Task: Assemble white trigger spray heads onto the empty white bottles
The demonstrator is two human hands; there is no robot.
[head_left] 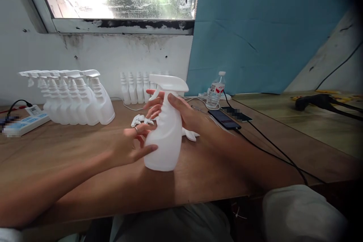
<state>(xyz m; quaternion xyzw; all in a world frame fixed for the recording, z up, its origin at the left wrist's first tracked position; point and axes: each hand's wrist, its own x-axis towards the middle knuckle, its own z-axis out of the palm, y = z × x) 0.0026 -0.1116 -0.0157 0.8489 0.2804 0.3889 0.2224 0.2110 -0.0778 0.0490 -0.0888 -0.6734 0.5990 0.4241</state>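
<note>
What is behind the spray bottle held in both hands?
Behind the held bottle, loose white parts show on either side, with a row of white bottles farther back. Anything directly behind its body is covered.

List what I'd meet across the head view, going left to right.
White power strip → row of spray bottles → held spray bottle → clear labelled water bottle → black object at far right.

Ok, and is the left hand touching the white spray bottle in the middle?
Touching. The head view shows the left hand with its thumb lying on the lower part of the white spray bottle.
</note>
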